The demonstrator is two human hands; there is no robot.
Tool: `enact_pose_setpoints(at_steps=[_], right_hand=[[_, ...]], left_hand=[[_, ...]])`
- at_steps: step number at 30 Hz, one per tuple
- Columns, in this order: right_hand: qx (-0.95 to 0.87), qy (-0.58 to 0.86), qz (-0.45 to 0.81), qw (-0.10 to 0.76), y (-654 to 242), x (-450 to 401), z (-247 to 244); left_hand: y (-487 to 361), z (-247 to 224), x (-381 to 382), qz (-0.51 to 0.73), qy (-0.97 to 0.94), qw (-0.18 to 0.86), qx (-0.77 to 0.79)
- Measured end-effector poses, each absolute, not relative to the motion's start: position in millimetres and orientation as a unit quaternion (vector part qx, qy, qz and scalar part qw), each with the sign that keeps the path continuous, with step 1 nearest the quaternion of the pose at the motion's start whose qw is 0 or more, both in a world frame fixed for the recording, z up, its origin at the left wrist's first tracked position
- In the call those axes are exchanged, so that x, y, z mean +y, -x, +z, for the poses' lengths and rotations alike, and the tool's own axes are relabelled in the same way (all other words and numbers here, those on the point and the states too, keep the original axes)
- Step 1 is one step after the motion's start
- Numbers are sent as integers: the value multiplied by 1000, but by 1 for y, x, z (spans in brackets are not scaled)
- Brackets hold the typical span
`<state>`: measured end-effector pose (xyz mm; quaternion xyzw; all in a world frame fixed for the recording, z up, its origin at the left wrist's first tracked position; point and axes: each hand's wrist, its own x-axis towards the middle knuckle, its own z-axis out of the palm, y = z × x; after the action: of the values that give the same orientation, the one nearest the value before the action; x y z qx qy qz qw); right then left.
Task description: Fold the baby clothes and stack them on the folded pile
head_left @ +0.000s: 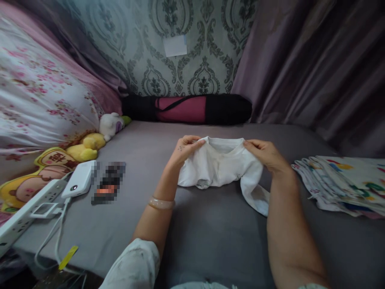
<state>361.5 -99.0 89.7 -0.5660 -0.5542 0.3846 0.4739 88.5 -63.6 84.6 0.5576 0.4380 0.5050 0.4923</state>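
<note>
A small white long-sleeved garment (225,166) hangs between my hands just over the grey bed sheet, its neckline stretched along the top. My left hand (188,148) pinches it at the left end of the neckline, thumb on the near side. At the other end of the neckline, my right hand (264,152) grips the fabric between thumb and fingers. One sleeve trails down beside my right forearm; the other lies bunched near my left wrist.
Folded patterned cloths (345,184) are stacked at the right. On the left are a power strip (33,212), a white charger block (80,178), cables, a pixelated dark object (108,182) and plush toys (87,147). A black and pink bag (186,109) lies along the wall.
</note>
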Motion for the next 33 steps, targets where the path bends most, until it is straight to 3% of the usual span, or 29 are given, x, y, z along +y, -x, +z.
enact_pose_setpoints(at_steps=[5, 10, 16, 21, 25, 29, 33], right_hand=[[-614, 540, 397, 416, -350, -104, 95], [-627, 527, 385, 426, -335, -108, 99], [-675, 515, 311, 428, -332, -108, 125], [-751, 502, 209, 375, -335, -105, 172], [-790, 483, 145, 349, -336, -110, 214], [-776, 440, 174, 417, -335, -116, 241], [-781, 441, 187, 400, -331, -110, 245]], left_hand=[[-81, 87, -65, 524, -530, 507, 433], [-62, 104, -69, 527, -530, 499, 439], [-23, 151, -77, 433, -685, 388, 439], [-1, 192, -80, 351, -794, 292, 402], [4, 226, -86, 398, -788, 219, 415], [9, 247, -92, 527, -724, 205, 396], [12, 242, -80, 461, -745, 248, 413]])
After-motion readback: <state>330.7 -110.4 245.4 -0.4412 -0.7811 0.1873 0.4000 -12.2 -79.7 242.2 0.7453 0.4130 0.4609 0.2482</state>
